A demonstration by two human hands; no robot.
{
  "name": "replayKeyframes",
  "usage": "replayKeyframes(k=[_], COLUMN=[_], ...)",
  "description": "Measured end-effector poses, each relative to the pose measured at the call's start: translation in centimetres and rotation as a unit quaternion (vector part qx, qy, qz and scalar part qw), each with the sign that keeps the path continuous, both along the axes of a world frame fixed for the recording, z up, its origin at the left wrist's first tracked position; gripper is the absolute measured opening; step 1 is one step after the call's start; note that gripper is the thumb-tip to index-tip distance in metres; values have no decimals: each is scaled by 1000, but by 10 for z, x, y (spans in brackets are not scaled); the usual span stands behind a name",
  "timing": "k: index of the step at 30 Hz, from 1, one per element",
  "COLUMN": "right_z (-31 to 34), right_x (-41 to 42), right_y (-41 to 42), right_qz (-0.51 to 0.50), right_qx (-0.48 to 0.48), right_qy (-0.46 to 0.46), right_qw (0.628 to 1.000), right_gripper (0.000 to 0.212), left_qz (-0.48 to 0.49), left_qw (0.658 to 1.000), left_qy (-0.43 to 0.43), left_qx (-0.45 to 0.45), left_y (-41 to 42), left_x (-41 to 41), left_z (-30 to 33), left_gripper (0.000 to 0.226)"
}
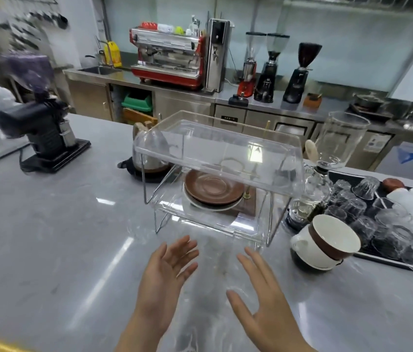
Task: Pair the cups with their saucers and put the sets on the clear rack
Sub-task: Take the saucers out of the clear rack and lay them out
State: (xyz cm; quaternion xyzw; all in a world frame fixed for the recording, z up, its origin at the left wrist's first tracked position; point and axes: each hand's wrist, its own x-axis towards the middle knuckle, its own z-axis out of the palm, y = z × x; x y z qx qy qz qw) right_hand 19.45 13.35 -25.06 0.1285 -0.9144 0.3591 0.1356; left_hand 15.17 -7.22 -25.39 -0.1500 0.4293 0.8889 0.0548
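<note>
A clear two-tier rack (pixel 225 151) stands in the middle of the grey counter. On its lower tier lies a stack of saucers (pixel 213 191), brown ones on top of a white one. To the right of the rack, a tilted stack of cups (pixel 327 242) rests on the counter, white and brown nested together. My left hand (pixel 164 270) and my right hand (pixel 263 295) hover above the counter just in front of the rack, palms facing each other, fingers straight, holding nothing.
A black tray of upturned glasses (pixel 378 219) and white cups lies at the right. A glass siphon brewer (pixel 327 158) stands right of the rack, a kettle (pixel 149 153) behind it, a black grinder (pixel 43 133) at the left. A back counter carries an espresso machine (pixel 169 59).
</note>
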Motion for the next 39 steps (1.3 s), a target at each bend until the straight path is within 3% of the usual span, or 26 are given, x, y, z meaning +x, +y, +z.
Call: replayKeyframes(k=[5,22,29,32,36,39], right_z=[7,52,54,55,58,59], right_x=[-11,-107,-148,-162,-175,-181], right_y=[-11,-45,-47,-47,-47,-46], right_qz=[1,-98,-114,-124,-136,-146], right_qx=[-9,-221,-370,-406,-438,-471], right_qy=[1,-49,-104,-116,-132,-152], right_qw=[1000,969,916,898,879,857], right_gripper=[61,52,42,29,32,18], left_qz=[-1,21,-1,-12,-18,-32], left_qw=[1000,993,981,981,984,983], left_qy=[17,116,143,146,130,122], left_qx=[18,-27,-127,-126,-120,-133], left_y=[-2,-4,2,4,4,5], left_x=[-8,-87,-124,-138,-155,-166], left_z=[5,59,65,66,63,62], left_gripper=[49,36,34,41,39,38])
